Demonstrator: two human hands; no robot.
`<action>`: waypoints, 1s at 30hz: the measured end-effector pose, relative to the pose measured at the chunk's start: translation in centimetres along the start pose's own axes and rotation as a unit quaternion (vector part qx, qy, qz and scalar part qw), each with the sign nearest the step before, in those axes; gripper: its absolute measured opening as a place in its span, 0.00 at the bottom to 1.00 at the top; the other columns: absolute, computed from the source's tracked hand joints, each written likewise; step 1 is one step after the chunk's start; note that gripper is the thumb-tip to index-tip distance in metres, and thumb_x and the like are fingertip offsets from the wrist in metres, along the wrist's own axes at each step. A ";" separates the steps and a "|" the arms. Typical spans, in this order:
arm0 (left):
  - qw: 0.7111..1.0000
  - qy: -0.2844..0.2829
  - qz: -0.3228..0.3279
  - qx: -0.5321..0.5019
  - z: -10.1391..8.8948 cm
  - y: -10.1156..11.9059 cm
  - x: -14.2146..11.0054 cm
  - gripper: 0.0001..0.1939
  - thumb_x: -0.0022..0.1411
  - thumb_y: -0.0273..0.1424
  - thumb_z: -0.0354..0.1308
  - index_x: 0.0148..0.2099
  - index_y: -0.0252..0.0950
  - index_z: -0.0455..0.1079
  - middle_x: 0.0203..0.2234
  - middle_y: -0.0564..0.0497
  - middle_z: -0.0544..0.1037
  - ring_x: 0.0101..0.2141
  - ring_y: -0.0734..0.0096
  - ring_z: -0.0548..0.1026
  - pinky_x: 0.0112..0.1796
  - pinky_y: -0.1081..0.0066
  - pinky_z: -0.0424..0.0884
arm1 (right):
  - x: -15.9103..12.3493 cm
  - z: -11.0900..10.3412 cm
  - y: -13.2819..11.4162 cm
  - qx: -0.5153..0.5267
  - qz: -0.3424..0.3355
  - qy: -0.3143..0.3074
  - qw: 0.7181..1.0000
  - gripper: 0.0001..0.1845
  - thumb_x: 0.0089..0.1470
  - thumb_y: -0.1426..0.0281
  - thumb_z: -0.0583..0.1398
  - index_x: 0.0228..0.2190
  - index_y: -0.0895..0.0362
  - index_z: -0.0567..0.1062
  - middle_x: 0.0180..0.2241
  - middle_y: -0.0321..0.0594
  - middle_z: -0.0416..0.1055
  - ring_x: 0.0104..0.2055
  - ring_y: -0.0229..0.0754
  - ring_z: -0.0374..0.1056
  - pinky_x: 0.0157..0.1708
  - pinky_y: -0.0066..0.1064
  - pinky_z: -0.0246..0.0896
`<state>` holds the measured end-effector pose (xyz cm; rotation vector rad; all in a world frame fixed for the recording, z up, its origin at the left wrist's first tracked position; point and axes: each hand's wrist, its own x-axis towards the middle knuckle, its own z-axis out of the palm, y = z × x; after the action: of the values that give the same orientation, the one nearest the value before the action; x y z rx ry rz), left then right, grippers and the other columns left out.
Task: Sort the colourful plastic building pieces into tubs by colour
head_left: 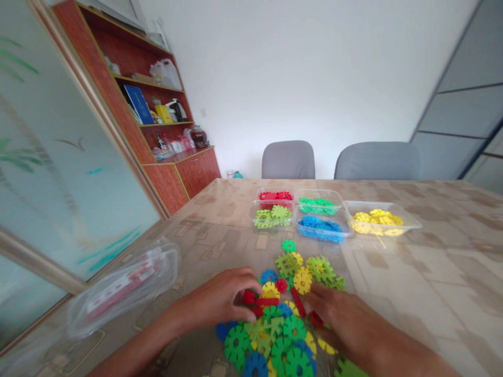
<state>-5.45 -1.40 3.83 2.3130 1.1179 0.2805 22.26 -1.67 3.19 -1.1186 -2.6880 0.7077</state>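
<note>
My left hand (231, 296) reaches into a loose pile of flat plastic building pieces, its thumb and fingers curled around small red plastic pieces (249, 297). A red strip (267, 301) lies right by its fingertips. On the pile's right side is my right hand (341, 319), fingers bent downward, with a red plastic piece (315, 319) partly hidden under them. Another red strip (297, 302) lies beside these fingertips. Around both hands are green notched discs (294, 328), blue discs (255, 365), yellow discs (302, 280) and light-green square pieces (320, 268).
Behind the pile stand clear tubs of sorted pieces: red (275, 196), light green (273, 215), green (318, 205), blue (320, 229) and yellow (379, 222). A clear plastic bag (126, 285) with a red-and-white item lies left. Two grey chairs (288, 159) stand beyond the table.
</note>
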 end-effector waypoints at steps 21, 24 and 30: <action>0.983 0.159 -0.049 -0.073 -0.8 0.4 1.5 0.08 0.63 0.32 0.54 0.38 0.36 0.73 0.31 0.53 0.76 0.30 0.72 0.72 0.30 0.76 0.63 | 4.8 0.2 0.8 0.055 -0.066 0.086 0.993 0.12 0.49 0.78 0.61 0.38 0.56 0.72 0.41 0.41 0.67 0.40 0.43 0.66 0.40 0.32 0.60; 0.978 0.183 -0.056 -0.078 -1.3 0.1 1.7 0.06 0.61 0.30 0.55 0.38 0.37 0.73 0.32 0.53 0.76 0.32 0.71 0.72 0.31 0.75 0.64 | 5.5 0.4 -0.1 0.030 -0.064 0.049 0.996 0.12 0.47 0.79 0.62 0.36 0.56 0.72 0.41 0.41 0.67 0.40 0.42 0.67 0.39 0.30 0.59; 0.964 0.221 -0.044 -0.141 -3.4 -0.9 3.6 0.09 0.58 0.30 0.56 0.40 0.35 0.72 0.34 0.50 0.78 0.34 0.68 0.75 0.35 0.72 0.68 | 6.0 0.5 -0.4 0.025 -0.082 0.048 0.995 0.07 0.52 0.80 0.56 0.29 0.57 0.71 0.35 0.39 0.68 0.34 0.40 0.66 0.32 0.28 0.56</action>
<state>-5.09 3.15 5.94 1.9910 1.2881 0.8957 17.57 2.08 2.71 -0.8842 -2.6271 0.6712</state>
